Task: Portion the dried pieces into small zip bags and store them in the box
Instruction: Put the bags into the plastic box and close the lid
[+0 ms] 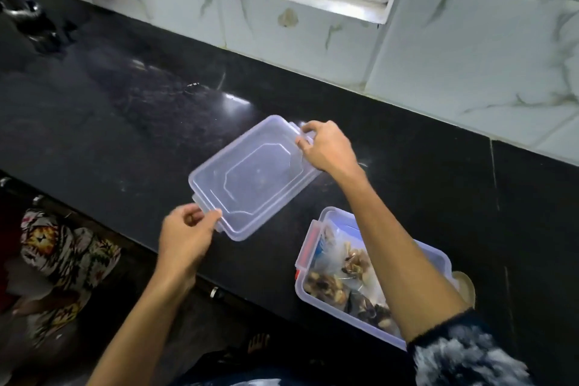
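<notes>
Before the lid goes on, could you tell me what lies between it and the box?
Only bare black countertop between the lid and the box, per the head view.

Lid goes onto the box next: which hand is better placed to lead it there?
Right. The right hand grips the lid's far end, its arm over the box; the left hand is farther.
</notes>
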The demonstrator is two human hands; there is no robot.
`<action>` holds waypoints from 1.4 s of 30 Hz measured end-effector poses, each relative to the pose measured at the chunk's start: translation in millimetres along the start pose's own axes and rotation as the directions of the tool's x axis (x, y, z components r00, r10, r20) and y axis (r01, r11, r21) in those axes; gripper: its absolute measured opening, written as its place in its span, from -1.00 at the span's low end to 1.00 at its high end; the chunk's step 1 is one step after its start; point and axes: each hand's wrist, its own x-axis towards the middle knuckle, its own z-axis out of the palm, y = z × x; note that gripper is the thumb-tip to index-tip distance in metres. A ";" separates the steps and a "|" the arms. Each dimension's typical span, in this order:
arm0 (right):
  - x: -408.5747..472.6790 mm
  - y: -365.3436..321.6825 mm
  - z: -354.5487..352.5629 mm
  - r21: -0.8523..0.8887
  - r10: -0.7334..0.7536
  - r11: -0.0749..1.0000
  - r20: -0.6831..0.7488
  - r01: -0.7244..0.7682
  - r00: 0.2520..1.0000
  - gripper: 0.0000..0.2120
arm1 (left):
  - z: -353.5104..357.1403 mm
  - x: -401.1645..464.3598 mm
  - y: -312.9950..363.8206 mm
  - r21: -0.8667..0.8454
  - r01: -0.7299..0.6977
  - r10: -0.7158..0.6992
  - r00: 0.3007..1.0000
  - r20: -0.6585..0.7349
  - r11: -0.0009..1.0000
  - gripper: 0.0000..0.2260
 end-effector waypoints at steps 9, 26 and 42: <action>-151.1 40.1 -85.0 0.169 0.281 0.951 -0.129 -0.258 0.951 -0.81 | -7.9 -48.1 63.2 0.310 -0.375 0.261 0.899 0.352 0.874 -0.76; -250.1 117.1 -44.7 0.445 0.660 0.714 -0.173 -0.540 0.731 -0.71 | 56.4 -60.8 19.9 0.347 -0.441 0.121 0.744 0.657 0.828 -0.77; -243.6 130.4 -42.1 0.698 0.718 0.510 -0.024 -0.502 0.696 -0.74 | 59.8 -58.2 21.0 0.322 -0.338 0.066 0.773 0.631 0.885 -0.71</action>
